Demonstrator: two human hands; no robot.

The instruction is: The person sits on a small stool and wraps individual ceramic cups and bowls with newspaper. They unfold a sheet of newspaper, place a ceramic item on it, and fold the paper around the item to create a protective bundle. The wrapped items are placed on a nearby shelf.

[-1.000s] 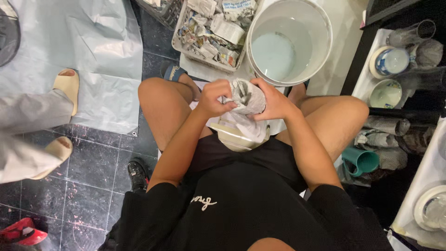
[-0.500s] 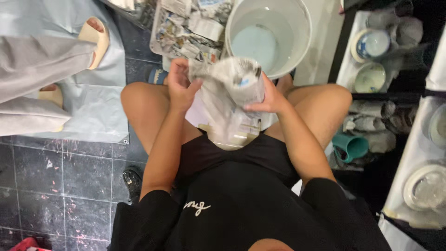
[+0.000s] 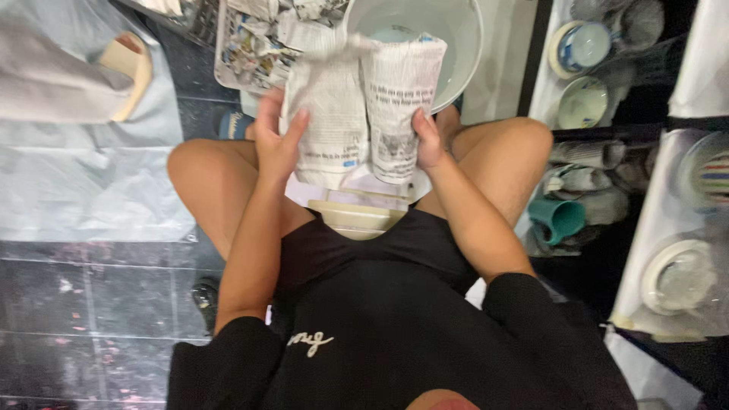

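I sit with knees apart, and both hands hold a sheet of newspaper [image 3: 364, 106] spread in front of me. My left hand [image 3: 277, 137] grips its left edge, fingers on the paper. My right hand [image 3: 427, 140] grips its right edge. The paper is creased down the middle and rises over the rim of a large white bucket [image 3: 463, 45]. On my lap, under the paper, lies a cream-coloured dish [image 3: 361, 219], only partly visible.
A basket of crumpled newspaper [image 3: 250, 38] stands beyond my left knee. Another person's trouser leg and sandal [image 3: 125, 64] rest on a grey sheet at the left. On the right are cups, bowls [image 3: 583, 102], a teal mug [image 3: 558, 219] and plates [image 3: 676, 277].
The newspaper was bunched between both hands over my lap. It is now unfolded and held up flat, and my hands have moved apart to its edges. The cream dish shows below.
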